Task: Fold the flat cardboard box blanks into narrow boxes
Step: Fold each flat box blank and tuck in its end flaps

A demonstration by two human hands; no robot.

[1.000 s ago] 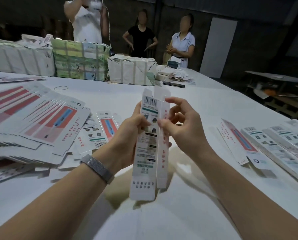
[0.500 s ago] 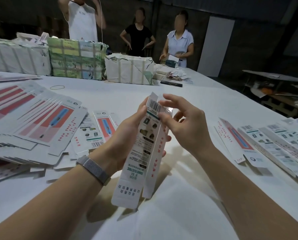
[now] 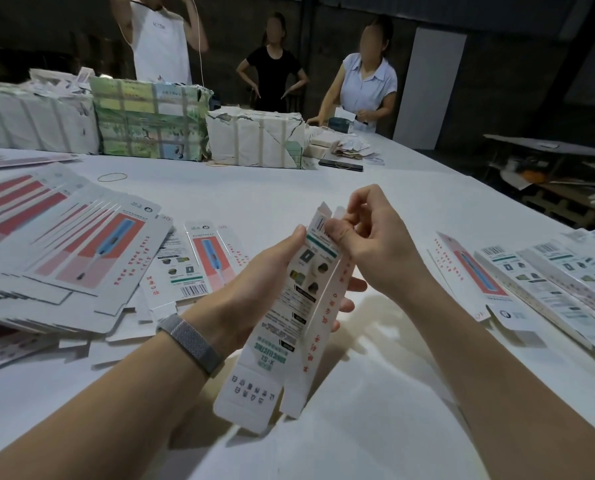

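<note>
Box: a narrow printed carton, partly formed, held above the table between both hands, tilted with its top end leaning away and to the right. The barcode panel faces the camera; a side panel with red lettering shows along its right edge. Flaps at the top and bottom ends stand open.

Left hand: wrapped round the box at mid-length from the left, thumb lying up the front panel's left edge, fingertips showing past the right side behind it. A metal mesh band sits on that wrist.

Right hand: at the box's top end, thumb pressed on the barcode area and curled fingers behind, pinching the top flaps.

Left of the left hand: a fanned heap of blanks, flat, mostly showing red and pink print, with a few more lying just beside the wrist. Beyond that heap, a rubber band lies on the table.

Right of the right hand: a row of boxes lying side by side on the table; whether they are fully formed cannot be told.

Beyond both hands, at the table's far side: wrapped bundles, a dark phone, and three people standing.
</note>
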